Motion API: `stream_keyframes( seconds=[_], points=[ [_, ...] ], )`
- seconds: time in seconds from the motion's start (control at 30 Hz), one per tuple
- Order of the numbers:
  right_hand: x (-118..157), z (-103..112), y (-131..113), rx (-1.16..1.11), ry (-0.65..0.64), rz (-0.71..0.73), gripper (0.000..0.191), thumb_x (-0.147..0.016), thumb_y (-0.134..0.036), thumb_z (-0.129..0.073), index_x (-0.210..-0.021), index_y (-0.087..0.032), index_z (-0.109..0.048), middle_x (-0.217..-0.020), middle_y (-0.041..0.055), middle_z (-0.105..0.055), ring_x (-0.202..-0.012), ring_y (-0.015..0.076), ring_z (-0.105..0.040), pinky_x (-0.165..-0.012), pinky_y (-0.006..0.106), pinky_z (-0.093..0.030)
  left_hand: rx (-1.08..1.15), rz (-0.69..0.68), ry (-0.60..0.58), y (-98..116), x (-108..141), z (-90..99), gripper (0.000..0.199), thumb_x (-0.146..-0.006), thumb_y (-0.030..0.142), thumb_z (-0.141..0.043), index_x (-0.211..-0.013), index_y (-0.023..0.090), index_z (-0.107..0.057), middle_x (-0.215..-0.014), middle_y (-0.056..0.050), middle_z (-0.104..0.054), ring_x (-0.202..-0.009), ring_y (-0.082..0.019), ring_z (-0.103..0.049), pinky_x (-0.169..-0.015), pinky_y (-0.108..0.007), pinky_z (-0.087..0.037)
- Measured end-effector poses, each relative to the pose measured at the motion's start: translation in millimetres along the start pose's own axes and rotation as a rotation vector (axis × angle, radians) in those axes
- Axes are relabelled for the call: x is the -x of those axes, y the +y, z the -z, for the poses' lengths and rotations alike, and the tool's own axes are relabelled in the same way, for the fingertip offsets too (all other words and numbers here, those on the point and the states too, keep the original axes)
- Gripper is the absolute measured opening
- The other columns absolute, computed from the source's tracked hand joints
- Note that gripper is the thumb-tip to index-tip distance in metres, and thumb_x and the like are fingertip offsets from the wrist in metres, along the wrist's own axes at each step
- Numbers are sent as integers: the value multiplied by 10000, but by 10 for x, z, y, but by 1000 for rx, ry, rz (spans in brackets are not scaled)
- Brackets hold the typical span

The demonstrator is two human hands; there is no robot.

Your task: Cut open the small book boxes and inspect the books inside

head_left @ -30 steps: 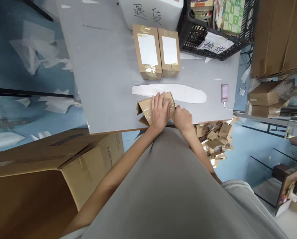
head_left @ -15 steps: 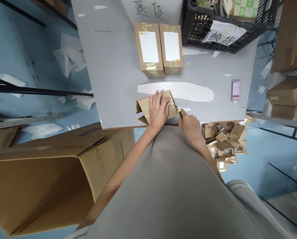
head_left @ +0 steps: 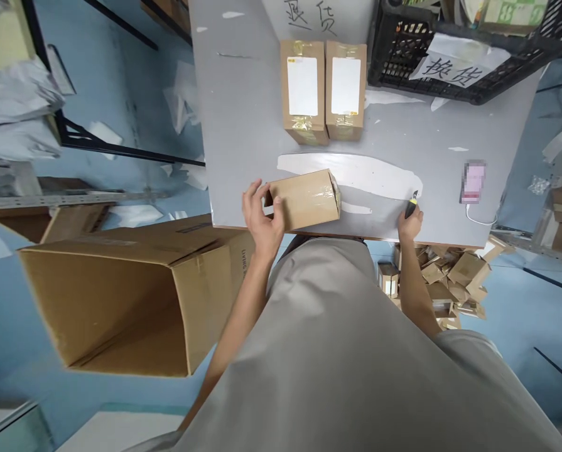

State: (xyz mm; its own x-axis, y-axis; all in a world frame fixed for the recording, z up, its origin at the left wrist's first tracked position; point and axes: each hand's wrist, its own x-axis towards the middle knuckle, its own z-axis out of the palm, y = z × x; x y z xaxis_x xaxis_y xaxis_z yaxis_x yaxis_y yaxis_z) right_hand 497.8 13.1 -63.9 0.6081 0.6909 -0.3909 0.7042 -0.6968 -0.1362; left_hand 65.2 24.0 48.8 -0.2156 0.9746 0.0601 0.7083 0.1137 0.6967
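Note:
A small brown cardboard box (head_left: 309, 198) lies near the front edge of the grey table (head_left: 243, 125), its left end open and clear tape on its right end. My left hand (head_left: 263, 216) is at that open end, thumb on the box's near side and fingers spread around the opening. Farther right, my right hand (head_left: 410, 225) is closed around a black and yellow cutter (head_left: 411, 206), its blade pointing away from me. Two taped boxes with white labels, one left (head_left: 302, 88) and one right (head_left: 346, 85), stand side by side beyond the small box.
A black crate (head_left: 426, 56) with a paper sign stands at the back right. A phone (head_left: 473, 182) with a white cable lies on the right. Below the table are a large open carton (head_left: 210, 295) on the left and a heap of small boxes (head_left: 454, 276) on the right.
My right hand has moved right with the cutter, away from the box. My left hand has slid from the box's top to its left end. The view has shifted left.

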Motion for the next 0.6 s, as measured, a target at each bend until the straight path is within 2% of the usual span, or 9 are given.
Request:
stream_keyframes(
  seconds=[0.1,0.17,0.2,0.27,0.37,0.43,0.5,0.6],
  points=[
    [-47,27,-1,-11,52,-35,634,-1024,-214,-569,-1638,-59,-531,-1524,323,-606,-1450,386,-590,-1219,511,-497,0,65,122,-135,159,49,476,-1140,519,-578,-1502,216,-645,-1572,-198,-684,-1536,-316,-632,-1343,-527,-472],
    [-15,63,-152,-41,85,-1,630,-1008,-209,-593,-1618,-59,-546,-1547,331,-589,-1486,397,-561,-1266,549,-458,24,145,153,-161,256,8,479,-1136,506,-585,-1508,208,-637,-1534,-186,-716,-1481,-301,-678,-1320,-499,-500],
    [30,89,-274,-70,95,45,626,-1007,-218,-597,-1609,-56,-550,-1563,331,-582,-1507,394,-545,-1289,555,-436,40,184,160,-160,292,-22,476,-1135,497,-585,-1505,203,-639,-1524,-183,-725,-1465,-299,-690,-1313,-493,-506],
    [187,160,-595,-170,66,243,576,-1050,-272,-555,-1590,-70,-568,-1567,303,-597,-1528,365,-528,-1309,540,-420,64,236,161,-149,333,-77,454,-1130,478,-584,-1477,196,-661,-1508,-180,-738,-1448,-303,-701,-1306,-492,-512],
    [549,304,-1162,-368,-89,594,476,-1097,-329,-490,-1518,-161,-634,-1522,221,-656,-1465,309,-588,-1247,505,-494,64,247,153,-146,334,-122,413,-1113,433,-588,-1432,195,-698,-1485,-171,-758,-1431,-302,-711,-1302,-487,-516],
    [794,398,-1496,-441,-213,756,409,-1085,-336,-510,-1426,-193,-684,-1476,189,-690,-1433,292,-614,-1223,466,-513,64,244,155,-163,323,-132,407,-1099,404,-590,-1429,194,-702,-1478,-170,-764,-1423,-295,-717,-1294,-480,-523],
    [971,465,-1731,-457,-296,826,369,-1049,-311,-547,-1363,-198,-704,-1442,173,-708,-1412,283,-628,-1235,439,-498,70,241,154,-185,319,-140,413,-1090,380,-584,-1440,192,-695,-1481,-173,-762,-1418,-288,-721,-1284,-473,-531],
    [1070,498,-1876,-446,-342,823,364,-998,-247,-554,-1323,-185,-705,-1394,162,-729,-1373,281,-647,-1233,419,-490,68,235,131,-208,333,-160,429,-1083,339,-556,-1466,195,-684,-1497,-174,-754,-1415,-272,-726,-1259,-447,-548]
  ],
)
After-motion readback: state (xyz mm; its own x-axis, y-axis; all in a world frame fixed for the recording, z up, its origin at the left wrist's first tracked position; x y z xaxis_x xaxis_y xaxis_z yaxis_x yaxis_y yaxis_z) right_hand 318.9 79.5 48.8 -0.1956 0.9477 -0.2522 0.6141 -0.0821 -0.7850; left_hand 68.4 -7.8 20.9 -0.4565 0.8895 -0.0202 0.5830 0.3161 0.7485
